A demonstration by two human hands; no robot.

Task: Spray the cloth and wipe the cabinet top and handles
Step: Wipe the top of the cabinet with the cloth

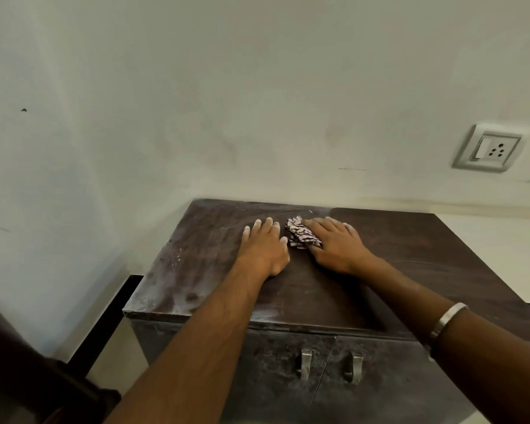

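Right hand (pixel 334 243) presses the bunched cloth (pixel 300 234) at frame centre, fingers curled over it. Left hand (pixel 263 246) flat, fingers straight, on the cabinet top (pixel 196 270). Risk: dust smears leftward; handles (pixel 306 362) untouched.

A grey switch-and-socket plate (pixel 488 148) sits on the pale wall (pixel 227 87), at its right side. A small dark mark (pixel 24 110) shows far to its left. A black skirting strip (pixel 110 313) runs along the wall's bottom edge.

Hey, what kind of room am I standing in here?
Probably a room in a home: a dusty dark wooden cabinet with two metal door handles stands against a plain painted wall that carries a switch-and-socket plate.
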